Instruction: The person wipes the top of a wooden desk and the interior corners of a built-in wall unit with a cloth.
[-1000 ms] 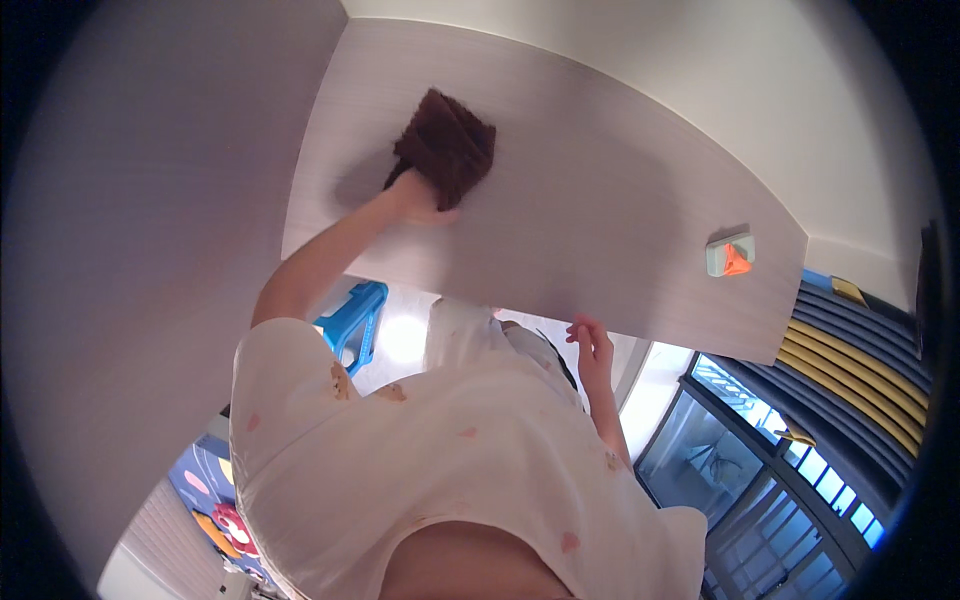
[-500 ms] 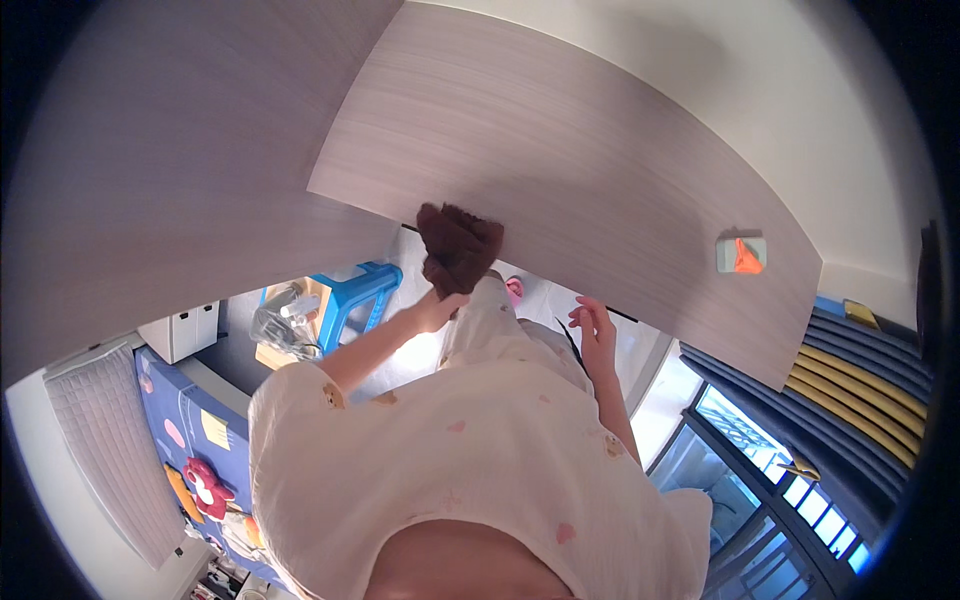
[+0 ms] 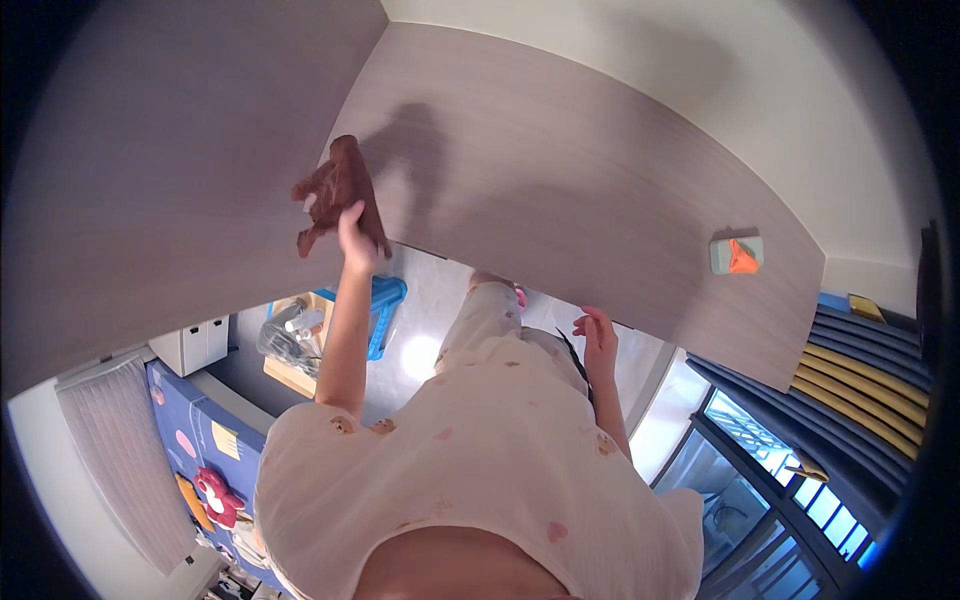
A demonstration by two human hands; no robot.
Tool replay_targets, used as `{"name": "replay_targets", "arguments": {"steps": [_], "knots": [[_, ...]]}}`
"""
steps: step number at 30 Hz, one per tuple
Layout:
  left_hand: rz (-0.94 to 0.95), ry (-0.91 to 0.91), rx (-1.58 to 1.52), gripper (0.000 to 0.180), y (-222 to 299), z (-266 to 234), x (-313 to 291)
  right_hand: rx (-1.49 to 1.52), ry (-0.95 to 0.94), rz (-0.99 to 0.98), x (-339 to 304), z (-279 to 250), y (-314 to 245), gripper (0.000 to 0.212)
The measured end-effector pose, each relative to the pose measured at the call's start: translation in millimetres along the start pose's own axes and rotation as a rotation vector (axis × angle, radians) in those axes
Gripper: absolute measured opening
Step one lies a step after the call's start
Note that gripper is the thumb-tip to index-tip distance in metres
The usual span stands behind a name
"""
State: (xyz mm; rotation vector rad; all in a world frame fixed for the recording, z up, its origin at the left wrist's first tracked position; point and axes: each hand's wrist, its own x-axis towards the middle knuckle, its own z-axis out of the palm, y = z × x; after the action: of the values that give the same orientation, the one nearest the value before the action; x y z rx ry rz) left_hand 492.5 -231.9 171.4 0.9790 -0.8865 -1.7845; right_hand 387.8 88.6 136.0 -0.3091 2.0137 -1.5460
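Because the brown, plush-looking fabric cloth (image 3: 345, 180) hangs in loose folds from the left hand (image 3: 357, 240), a trailing corner could snag on the edge where the pale wood-grain table (image 3: 560, 180) meets the grey-brown upright panel (image 3: 180, 200). The cloth is in the upper left of the frame; whether it touches the panel, I cannot tell. The left fingers are clamped on it, the thumb showing in front; a slack grip might let it drop towards the blue plastic stool (image 3: 388, 318) below. The right hand (image 3: 598, 335), right of centre, holds nothing, its fingers loosely curled and slightly apart; a careless swing could knock its knuckles on the table's near edge.

Counted: one cloth, one table, one panel, one stool, two hands, and one small pale-green box-like object with an orange top (image 3: 736, 255) at the right.
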Motion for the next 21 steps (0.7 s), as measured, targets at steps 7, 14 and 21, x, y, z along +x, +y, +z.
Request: {"name": "replay_targets", "arguments": {"steps": [7, 14, 21], "knots": [[-0.197, -0.073, 1.102, 0.066, -74.5, 85.0, 131.4, 0.076, 0.177, 0.058, 14.7, -2.8, -0.8, 0.018], [-0.098, -0.587, 1.646, 0.064, -119.3, 173.4, 172.5, 0.108, 0.411, 0.192, 16.7, -3.2, -17.3, 0.018], [0.488, -0.923, 1.827, 0.062, -138.7, 183.9, 176.1, 0.151, 0.465, 0.301, 18.5, 18.6, -15.4, 0.017]]}}
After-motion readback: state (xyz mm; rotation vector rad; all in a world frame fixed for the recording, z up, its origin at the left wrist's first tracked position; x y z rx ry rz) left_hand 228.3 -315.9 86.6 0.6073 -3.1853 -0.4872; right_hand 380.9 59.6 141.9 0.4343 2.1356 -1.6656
